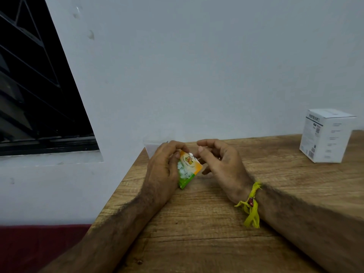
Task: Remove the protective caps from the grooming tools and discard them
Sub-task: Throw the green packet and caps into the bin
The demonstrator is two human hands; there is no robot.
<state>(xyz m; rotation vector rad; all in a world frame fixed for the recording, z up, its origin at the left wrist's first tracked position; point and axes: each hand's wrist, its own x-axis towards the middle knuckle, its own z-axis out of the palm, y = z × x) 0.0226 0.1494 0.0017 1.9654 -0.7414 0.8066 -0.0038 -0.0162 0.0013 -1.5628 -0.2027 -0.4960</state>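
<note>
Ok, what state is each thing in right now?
Left hand: grips the sachet.
Right hand: fingers curled, near the sachet's top; contact unclear.
Sachet: held tilted above the table; whether it's sealed is unclear.
White box: closed, upright on the table.

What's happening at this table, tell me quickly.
A person sits at a wooden table with both forearms resting on it. The left hand grips a small orange and green sachet, tilted on end. The right hand is beside its top corner, fingers curled; whether they touch it is unclear. A white box stands at the far right. No grooming tools or caps show.
</note>
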